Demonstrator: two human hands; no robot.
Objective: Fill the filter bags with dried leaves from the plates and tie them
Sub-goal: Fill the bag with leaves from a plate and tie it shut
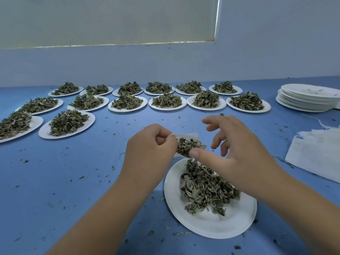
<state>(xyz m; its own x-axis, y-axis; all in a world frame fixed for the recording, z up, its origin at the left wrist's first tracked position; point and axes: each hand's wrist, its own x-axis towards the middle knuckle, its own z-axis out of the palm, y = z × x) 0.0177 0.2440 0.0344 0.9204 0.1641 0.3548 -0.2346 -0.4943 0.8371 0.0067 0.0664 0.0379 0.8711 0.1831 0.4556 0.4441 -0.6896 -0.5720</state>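
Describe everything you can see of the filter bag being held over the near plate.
The filter bag is small, white and thin, like non-woven fabric. It is held open in the air above the far edge of the near plate, mouth toward the right, stuffed with dried green leaves that bulge out. The left hand pinches its upper left edge; the right hand presses its thumb against the leaves at the mouth. It is not tied yet.

The left grip [149,144] pinches a thin paper filter bag [185,136] part-filled with dried leaves, the right grip [239,151] just beside it. Below them a round paper plate [207,223] of leaves sits on the table [73,181]. Beyond lie rows of leaf-heaped plates [127,103]; far right, stacked bare plates [305,100] behind loose filter bags [316,153].
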